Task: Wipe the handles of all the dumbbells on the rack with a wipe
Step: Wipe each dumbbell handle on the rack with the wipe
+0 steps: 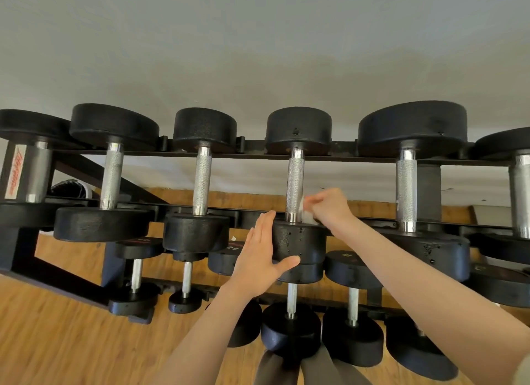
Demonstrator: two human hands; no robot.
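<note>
Evidently, the near dumbbell head (298,244) was steadied by the flat, open left hand (262,248); the wipe (304,212) was pinched against the handle (295,184) by right-hand fingers (315,202).

- dumbbell heads (298,131): black, speckled rough texture, a few small pits
- dumbbell handles (294,181): silver metal, cross-hatched knurl on the middle, smooth shiny collars at both ends
- wipe (304,212): white, in the right hand (329,205)
- rack (258,156): black rails and frame
- rack label (15,171): white strip, red slanted lettering, unreadable
- floor (57,327): orange-brown wood grain, plank pattern
- wall (258,40): plain pale grey-white
- lower dumbbell head (232,248): black, red mark with pale digits, blurred
</note>
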